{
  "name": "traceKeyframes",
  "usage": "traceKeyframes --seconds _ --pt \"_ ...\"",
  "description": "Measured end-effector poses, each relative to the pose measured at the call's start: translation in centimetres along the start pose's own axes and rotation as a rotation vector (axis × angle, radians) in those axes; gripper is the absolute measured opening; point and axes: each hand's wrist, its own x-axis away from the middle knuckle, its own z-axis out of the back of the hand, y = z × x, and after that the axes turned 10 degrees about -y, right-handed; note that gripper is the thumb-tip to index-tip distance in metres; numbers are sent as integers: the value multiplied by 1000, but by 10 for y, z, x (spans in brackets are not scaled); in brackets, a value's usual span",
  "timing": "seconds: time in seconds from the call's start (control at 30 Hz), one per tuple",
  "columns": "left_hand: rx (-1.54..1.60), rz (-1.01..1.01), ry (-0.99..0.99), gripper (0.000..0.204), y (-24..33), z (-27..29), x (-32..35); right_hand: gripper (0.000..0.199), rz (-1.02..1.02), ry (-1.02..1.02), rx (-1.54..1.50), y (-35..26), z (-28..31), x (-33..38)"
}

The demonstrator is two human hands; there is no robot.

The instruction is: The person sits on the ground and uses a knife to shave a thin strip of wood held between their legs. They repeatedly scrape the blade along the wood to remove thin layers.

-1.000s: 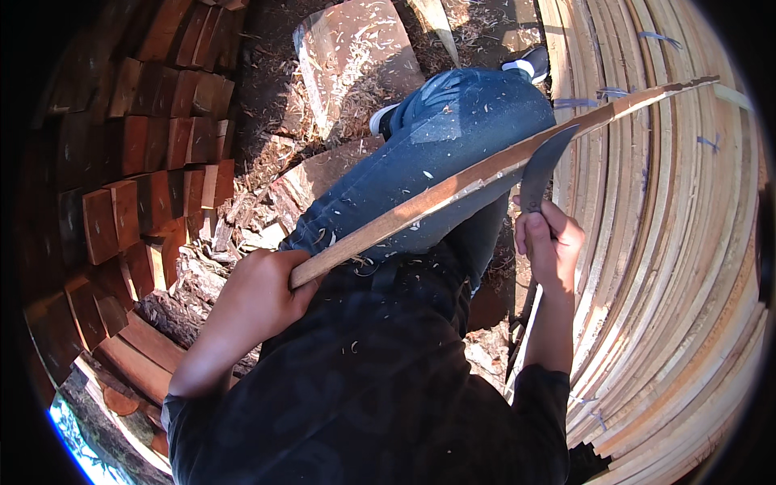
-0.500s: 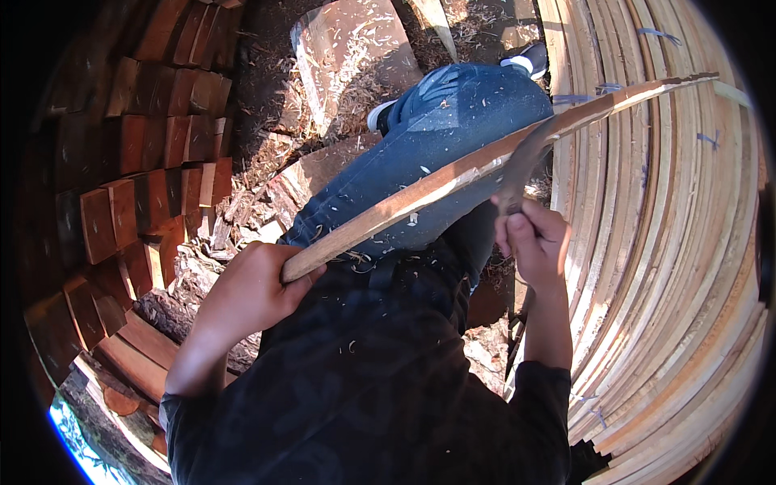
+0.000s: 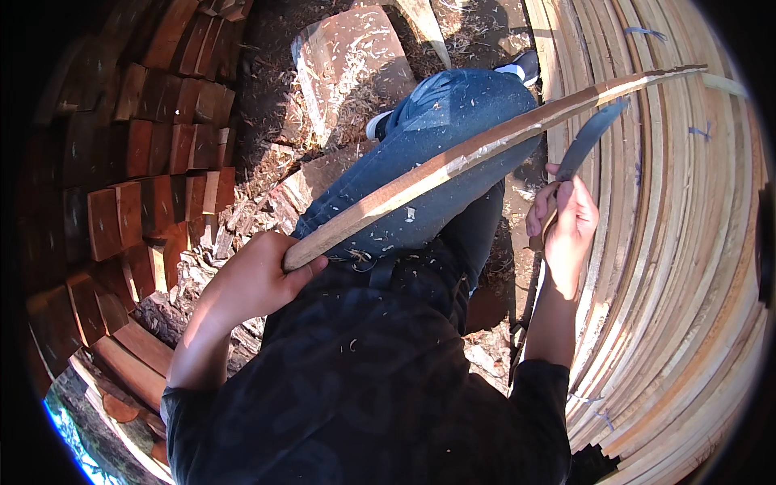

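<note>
A long wooden strip [image 3: 453, 165], brown on its upper side and pale along a shaved edge, slants across my thighs from lower left to upper right. My left hand [image 3: 257, 275] is wrapped round its near end. In my right hand [image 3: 566, 222] is a knife [image 3: 591, 139] with a broad dark blade, gripped by its handle. The blade points up and right, apart from the strip and on its near side. The strip's far end reaches over the stacked long strips on the right.
Bundled pale wooden strips [image 3: 647, 267] with blue ties fill the right side. Short split wood blocks [image 3: 115, 220] are stacked at left. A flat wooden slab [image 3: 356, 69] and many shavings lie on the ground ahead, by my jeans and shoes.
My right hand has moved right and a little nearer, carrying the knife off the strip. My left hand keeps its hold on the strip's near end.
</note>
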Motion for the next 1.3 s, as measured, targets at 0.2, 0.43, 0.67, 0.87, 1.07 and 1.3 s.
traceKeyframes --seconds 0.2,0.43,0.67,0.87,1.07,1.3 --pt "-21 31 4 33 2 0 1 26 370 -185 579 10 -40 11" --pt "4 48 -28 32 2 3 -1 24 -22 -390 724 12 2 5" --pt "-49 21 43 27 6 2 2 27 -106 -243 418 15 -1 7" --pt "-156 -48 160 23 -3 -10 1 31 -117 -210 315 14 -10 17" --pt "-182 -18 185 18 2 -10 3 31 -174 -232 617 3 -23 11" --pt "-175 -6 181 18 5 -10 0 43 -5 0 341 6 -13 15"
